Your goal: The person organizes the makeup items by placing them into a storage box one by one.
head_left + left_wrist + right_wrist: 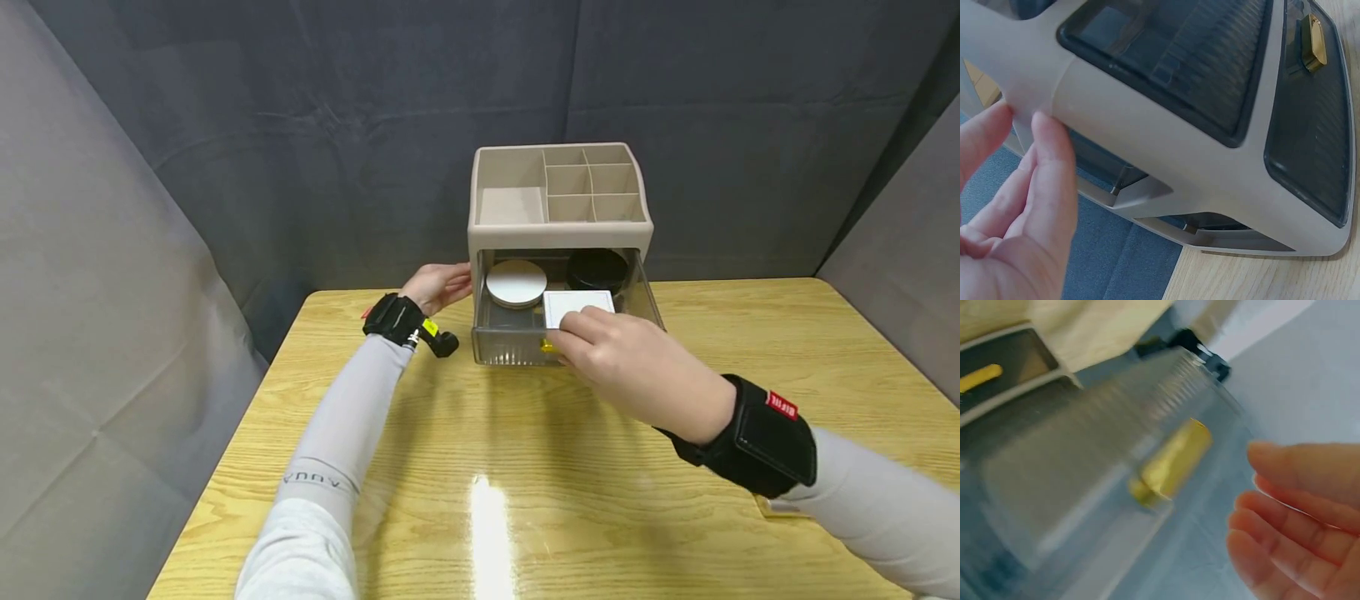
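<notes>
From the head camera we see a beige organiser (558, 196) at the far middle of the surface (525, 483), its clear drawer (517, 337) pulled out toward us. Our left hand (438, 286) rests with straight fingers against the organiser's left side. Our right hand (637, 367) reaches over the drawer front, fingers at a white card (573, 304); whether they pinch it we cannot tell. A round disc (516, 283) and a dark jar (596, 268) lie behind it.

The left wrist view shows flat fingers (1047, 162) touching the smooth shell (1166, 144), which we judge rigid, light and apt to slide.

The blurred right wrist view shows relaxed fingers (1297, 506) just right of the gold knob (1169, 464), the natural hold.
</notes>
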